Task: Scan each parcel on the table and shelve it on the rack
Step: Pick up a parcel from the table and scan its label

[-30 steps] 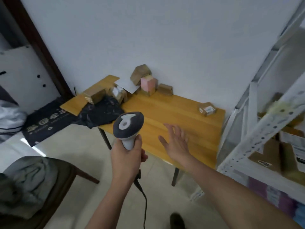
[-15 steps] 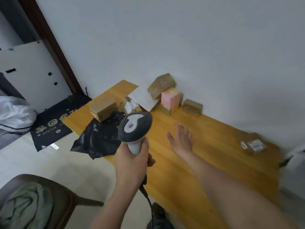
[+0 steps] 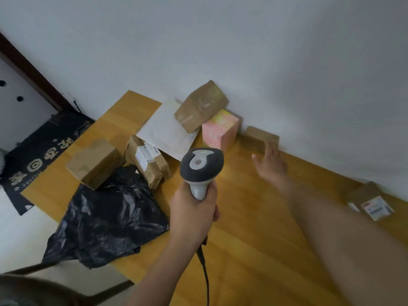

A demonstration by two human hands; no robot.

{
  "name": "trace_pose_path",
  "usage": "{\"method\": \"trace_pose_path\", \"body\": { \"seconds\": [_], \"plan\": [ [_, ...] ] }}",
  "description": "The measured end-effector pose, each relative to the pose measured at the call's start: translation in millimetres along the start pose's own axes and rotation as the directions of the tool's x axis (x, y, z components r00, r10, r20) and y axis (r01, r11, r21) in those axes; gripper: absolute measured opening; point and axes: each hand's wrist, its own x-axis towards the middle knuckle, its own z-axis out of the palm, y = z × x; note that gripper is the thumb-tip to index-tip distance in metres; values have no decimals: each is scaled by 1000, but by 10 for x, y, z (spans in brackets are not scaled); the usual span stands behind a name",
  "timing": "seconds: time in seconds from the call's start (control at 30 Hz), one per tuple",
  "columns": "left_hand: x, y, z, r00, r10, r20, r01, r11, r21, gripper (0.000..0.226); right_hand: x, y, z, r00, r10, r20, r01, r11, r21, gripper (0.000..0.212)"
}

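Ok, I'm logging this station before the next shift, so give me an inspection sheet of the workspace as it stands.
Surface: wooden table against the wall, bare in the middle.
Job's things: small brown box by the wall; pink box with a tilted brown box on top; white mailer; labelled box; plain brown box; labelled parcel at the far right; scanner.
Clutter: black plastic bag over the table's edge.
Hands: left hand grips the scanner; right hand, fingers spread, reaches at the small brown box.
Cables: scanner cord hangs down.
Surroundings: white wall, dark doormat; rack nothing seen.
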Motion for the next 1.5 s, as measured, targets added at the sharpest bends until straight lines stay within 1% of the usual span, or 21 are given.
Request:
{"method": "trace_pose_path", "body": {
  "seconds": [0.1,0.17,0.23,0.3,0.33,0.37,0.4,0.47,0.53,0.63,0.73,0.9,0.93,1.03,1.1,1.13,1.23,1.27,1.33,1.43,1.5],
  "plan": [
    [193,-38,57,999,-32,20,32,999,18,23,128,89,59,999,3,44,-2,1000,-5,71],
    [286,-65,95,998,-57,31,56,998,29,24,99,150,125,1000,-1,18,2,998,-56,67],
    [350,-93,127,996,-75,39,74,997,32,26,9,217,201,988,-63,-140,51,995,-83,56],
    [393,-117,149,995,-88,44,87,996,24,27,-59,280,269,942,-116,-315,112,993,-30,48],
    [410,-130,159,994,-96,44,95,995,19,26,-61,322,299,927,-112,-358,119,993,-2,47],
    [425,-145,168,994,-105,42,104,994,15,25,-48,369,332,928,-99,-359,113,993,19,49],
    [437,-159,173,993,-113,39,112,994,12,25,-24,414,363,941,-83,-327,97,995,29,56],
    [453,-185,172,992,-124,37,123,992,12,24,34,461,407,974,-65,-217,73,997,32,78],
    [456,-215,154,991,-129,36,129,992,17,25,120,447,422,992,-39,-122,48,996,77,97],
    [451,-276,105,991,-131,27,130,991,25,26,271,395,432,999,13,-42,-8,992,123,111],
    [428,-332,53,991,-134,16,133,991,30,26,321,368,448,998,58,28,-60,991,116,110],
    [341,-358,25,992,-126,17,126,992,24,27,-35,324,450,998,48,34,-46,997,-56,97],
    [317,-358,30,992,-123,20,123,992,24,27,-153,321,491,996,73,44,-69,995,-76,97],
    [242,-347,40,993,-115,38,115,993,18,27,-513,293,647,984,158,80,-154,986,-61,110],
    [187,-346,38,993,-105,51,105,994,21,26,-670,246,708,982,174,68,-172,984,-39,110],
    [155,-346,31,993,-102,55,101,995,20,25,-719,222,712,985,166,39,-165,986,-29,104],
    [75,-341,-21,994,-95,62,94,995,22,25,-753,141,642,990,106,-94,-110,993,-48,74],
    [54,-340,-42,994,-90,63,89,996,25,26,-722,124,611,992,78,-102,-84,995,-59,71],
    [25,-344,-82,995,-79,60,77,997,29,28,-594,112,533,999,9,-39,-10,999,-36,77],
    [11,-388,-127,995,-86,40,85,996,30,29,-355,116,448,987,-82,137,87,996,-32,104],
    [7,-433,-149,994,-110,24,109,994,17,28,-246,109,438,964,-120,237,134,990,-42,113]
  ]
}}
